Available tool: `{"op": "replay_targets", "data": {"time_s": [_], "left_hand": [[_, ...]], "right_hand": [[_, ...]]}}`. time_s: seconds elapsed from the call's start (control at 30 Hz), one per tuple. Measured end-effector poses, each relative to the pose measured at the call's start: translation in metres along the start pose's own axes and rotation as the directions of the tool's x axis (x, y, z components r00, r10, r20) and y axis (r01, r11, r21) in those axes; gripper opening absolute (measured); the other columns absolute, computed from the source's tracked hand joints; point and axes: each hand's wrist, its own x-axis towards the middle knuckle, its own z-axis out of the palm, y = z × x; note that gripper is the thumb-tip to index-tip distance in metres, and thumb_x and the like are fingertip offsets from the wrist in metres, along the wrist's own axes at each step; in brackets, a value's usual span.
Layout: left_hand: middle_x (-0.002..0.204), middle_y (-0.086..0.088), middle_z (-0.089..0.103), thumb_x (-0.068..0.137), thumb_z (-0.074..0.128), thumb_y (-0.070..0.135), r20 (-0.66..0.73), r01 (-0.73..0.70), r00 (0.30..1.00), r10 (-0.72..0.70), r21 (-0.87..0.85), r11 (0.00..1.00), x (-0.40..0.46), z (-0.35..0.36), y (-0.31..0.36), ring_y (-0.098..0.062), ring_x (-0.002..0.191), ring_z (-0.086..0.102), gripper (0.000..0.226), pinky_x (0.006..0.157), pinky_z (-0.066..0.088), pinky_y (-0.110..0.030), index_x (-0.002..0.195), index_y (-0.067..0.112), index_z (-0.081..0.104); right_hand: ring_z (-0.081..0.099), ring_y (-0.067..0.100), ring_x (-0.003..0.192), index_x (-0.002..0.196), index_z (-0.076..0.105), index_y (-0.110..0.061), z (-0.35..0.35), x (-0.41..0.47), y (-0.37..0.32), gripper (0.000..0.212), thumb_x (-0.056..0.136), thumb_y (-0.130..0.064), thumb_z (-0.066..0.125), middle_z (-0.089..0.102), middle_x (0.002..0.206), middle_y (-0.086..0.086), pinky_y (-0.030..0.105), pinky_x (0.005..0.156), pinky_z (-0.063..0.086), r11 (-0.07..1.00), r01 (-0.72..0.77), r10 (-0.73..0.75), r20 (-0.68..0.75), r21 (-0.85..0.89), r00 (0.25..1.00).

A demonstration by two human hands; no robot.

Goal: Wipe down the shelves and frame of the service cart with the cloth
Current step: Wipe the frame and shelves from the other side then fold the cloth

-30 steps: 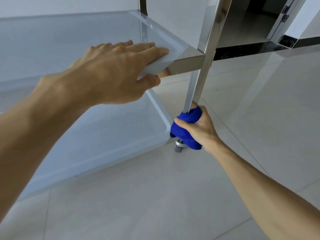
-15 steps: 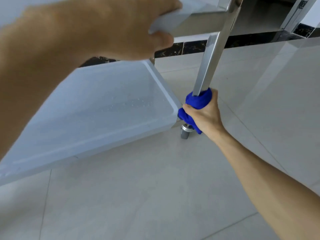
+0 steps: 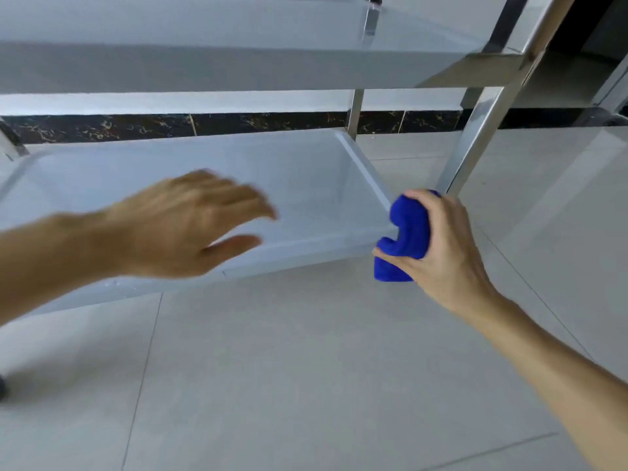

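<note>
- The blue cloth (image 3: 406, 237) sits bunched at the lower shelf's (image 3: 204, 171) corner, at four o'clock from the shelf's middle, against the foot of the steel post (image 3: 475, 141).
- The right hand (image 3: 438, 246) grips it, fingers curled round.
- The left hand (image 3: 190, 222), blurred, hovers over the shelf, fingers loosely extended.
- Judgement: wrap the cloth fully round the post and press firmly.
- No readable writing.

Bunched blue cloth (image 3: 406, 232) at cart (image 3: 306, 185) corner

Bare forearms, seemingly sleeveless, ringless hands (image 3: 190, 222)
</note>
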Motion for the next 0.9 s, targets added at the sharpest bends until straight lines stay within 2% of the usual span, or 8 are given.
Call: {"op": "replay_targets", "data": {"time_s": [0.13,0.27,0.37,0.5,0.6,0.7,0.8,0.9], "left_hand": [[0.141,0.014,0.05,0.097,0.017,0.073,0.157,0.431,0.892,-0.423,-0.013,0.902,-0.086,0.049,-0.051,-0.024,0.114,0.065,0.048,0.09,0.052,-0.048,0.132,0.053,0.044],[0.153,0.014,0.039,0.087,0.013,0.084,0.316,0.756,0.631,-0.708,-0.048,0.653,-0.118,0.075,-0.081,-0.033,0.128,0.055,0.041,0.095,0.045,-0.06,0.127,0.08,0.022],[0.165,0.016,0.014,0.078,-0.006,0.088,0.333,0.759,0.628,-0.703,-0.064,0.648,-0.137,0.104,-0.08,-0.027,0.149,0.022,0.057,0.11,0.023,-0.057,0.134,0.08,0.001],[0.165,0.023,0.0,0.077,-0.016,0.083,0.268,0.76,0.635,-0.725,-0.051,0.647,-0.14,0.118,-0.069,-0.023,0.154,0.005,0.058,0.116,0.007,-0.051,0.135,0.078,-0.008],[0.165,0.024,-0.003,0.074,-0.02,0.084,0.257,0.759,0.634,-0.73,-0.026,0.65,-0.137,0.116,-0.069,-0.021,0.154,0.001,0.059,0.117,0.004,-0.05,0.132,0.08,-0.011],[0.165,0.023,-0.001,0.075,-0.018,0.084,0.254,0.766,0.627,-0.737,-0.027,0.642,-0.136,0.116,-0.07,-0.022,0.154,0.002,0.058,0.117,0.002,-0.05,0.132,0.08,-0.01],[0.165,0.024,0.001,0.079,-0.014,0.084,0.249,0.769,0.625,-0.74,-0.039,0.638,-0.137,0.119,-0.074,-0.022,0.154,0.005,0.056,0.117,0.003,-0.052,0.134,0.08,-0.007],[0.165,0.022,0.004,0.081,-0.013,0.082,0.246,0.767,0.625,-0.741,-0.019,0.641,-0.14,0.122,-0.077,-0.025,0.153,0.009,0.055,0.115,0.009,-0.056,0.136,0.078,-0.006]], "right_hand": [[0.049,0.036,0.112,0.138,0.05,-0.023,0.017,0.039,-0.015,0.076,0.071,-0.038,0.084,0.051,0.132,0.009,0.049,0.094,0.041,0.833,0.377,-0.326,0.193,-0.405,0.926],[0.026,0.03,0.142,0.153,0.021,-0.043,0.025,0.061,0.013,0.09,0.079,-0.064,0.068,0.027,0.16,-0.005,0.046,0.112,0.021,0.738,0.388,0.094,0.653,-0.553,0.751],[0.011,0.026,0.15,0.153,0.006,-0.051,0.021,0.057,0.034,0.107,0.069,-0.076,0.067,0.01,0.165,-0.015,0.042,0.119,0.014,0.803,0.24,0.277,0.699,-0.546,0.66],[0.037,0.042,0.134,0.153,0.036,-0.029,0.039,0.026,0.026,0.095,0.072,-0.06,0.076,0.039,0.155,0.006,0.051,0.113,0.03,0.808,0.286,0.054,0.547,-0.515,0.835],[0.032,0.039,0.136,0.154,0.033,-0.028,0.062,0.016,-0.012,0.116,0.06,-0.095,0.039,0.034,0.156,0.004,0.054,0.112,0.026,0.811,0.176,0.162,0.503,-0.558,0.849],[0.022,0.034,0.142,0.156,0.02,-0.036,0.088,0.026,-0.049,0.111,0.064,-0.097,0.009,0.022,0.162,-0.002,0.053,0.115,0.02,0.873,0.166,0.162,0.593,-0.459,0.789],[0.031,0.037,0.137,0.153,0.029,-0.036,0.128,0.024,-0.094,0.077,0.087,-0.074,0.042,0.03,0.159,0.002,0.054,0.111,0.025,0.853,0.365,-0.068,0.614,-0.373,0.786],[0.037,0.036,0.131,0.153,0.029,-0.04,0.164,0.018,-0.126,0.08,0.085,-0.056,0.066,0.033,0.156,-0.002,0.055,0.109,0.031,0.814,0.495,-0.22,0.627,-0.304,0.747]]}}
